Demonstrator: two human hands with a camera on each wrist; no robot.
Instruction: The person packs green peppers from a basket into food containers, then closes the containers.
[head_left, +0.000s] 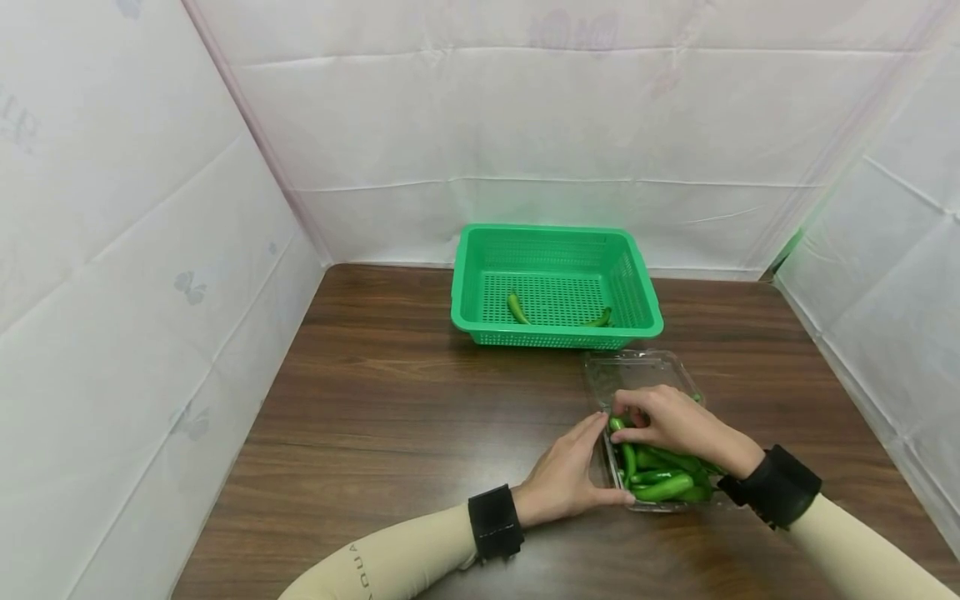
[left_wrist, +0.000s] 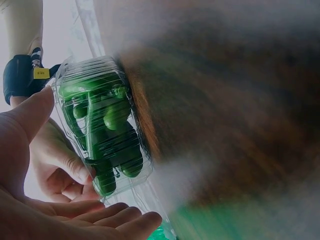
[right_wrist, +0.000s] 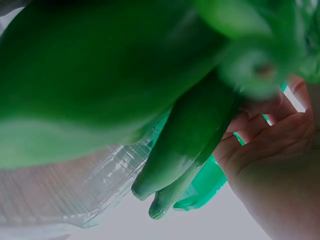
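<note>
A clear plastic clamshell box (head_left: 637, 371) full of green peppers (head_left: 663, 486) lies on the wooden table (head_left: 390, 392), front right. My left hand (head_left: 588, 462) rests against the box's left side with straight fingers, its thumb along the front corner. My right hand (head_left: 641, 421) reaches into the box from the right and pinches a green pepper (head_left: 618, 425) at the near-left of the pile. The left wrist view shows the box (left_wrist: 100, 125) beside my left hand (left_wrist: 20, 150). In the right wrist view, peppers (right_wrist: 185, 140) fill the frame next to my right hand (right_wrist: 270, 155).
A green mesh basket (head_left: 555, 229) stands behind the box near the back wall, with two green peppers (head_left: 517, 307) in it. White sheeting walls close in the table on the left, back and right. Bare tabletop stretches to the left.
</note>
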